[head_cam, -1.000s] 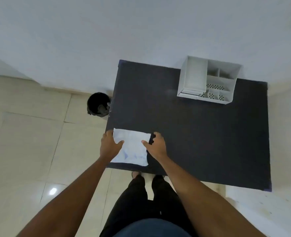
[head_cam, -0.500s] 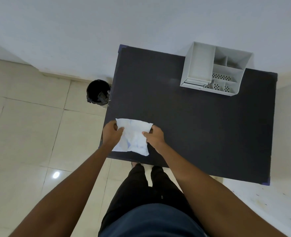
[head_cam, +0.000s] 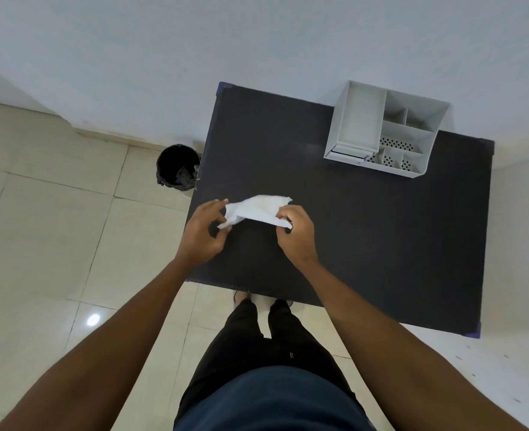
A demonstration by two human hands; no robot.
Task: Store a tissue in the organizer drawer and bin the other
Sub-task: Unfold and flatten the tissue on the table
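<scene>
A white tissue (head_cam: 258, 209) hangs crumpled above the near-left part of the black table (head_cam: 365, 231), pinched at both ends. My left hand (head_cam: 205, 233) grips its left end and my right hand (head_cam: 295, 231) grips its right end. The white desk organizer (head_cam: 384, 132) stands at the table's far right, with open compartments on top and a low drawer front (head_cam: 348, 155) at its lower left. A small black bin (head_cam: 177, 168) sits on the floor just left of the table. Only this one tissue is visible.
A white wall runs along the table's far edge. Beige floor tiles lie to the left and below. My legs in dark trousers stand at the table's near edge.
The tissue lay flat at the table's near-left edge; both hands have lifted it off the surface and bunched it between them. The camera view has also shifted.
</scene>
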